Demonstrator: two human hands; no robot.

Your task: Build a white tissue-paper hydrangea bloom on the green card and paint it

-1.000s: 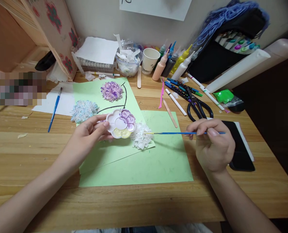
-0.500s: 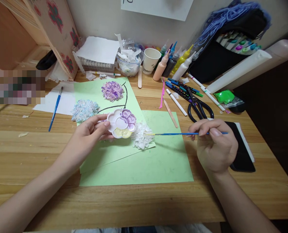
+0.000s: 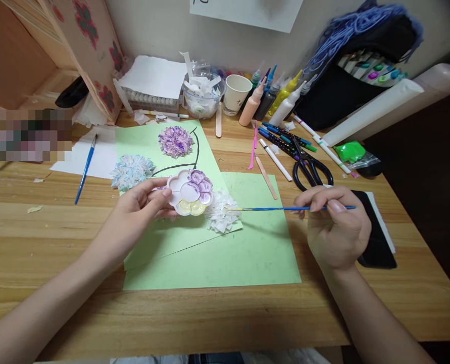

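Observation:
My left hand [image 3: 145, 199] is closed on a white flower-shaped paint palette [image 3: 190, 192], its wells smeared with purple and yellow. In my right hand [image 3: 338, 227] is a thin blue paintbrush [image 3: 273, 208], held level with its yellowed tip pointing left. That tip is over or against a white paper-scrap flower [image 3: 221, 215]; I cannot tell if it touches. A purple flower [image 3: 176, 141] and a pale blue one [image 3: 133, 172] lie on the green paper [image 3: 213, 273], which carries a drawn black stem. The palette hides part of another purple patch.
Black-handled scissors [image 3: 311, 169] and markers [image 3: 281, 141] lie at the right, near a black phone-like slab [image 3: 376, 253]. Paint bottles [image 3: 252, 103], a paper cup [image 3: 237, 93] and a bowl of scraps [image 3: 202, 98] stand at the back. Another brush [image 3: 85, 169] rests at the left.

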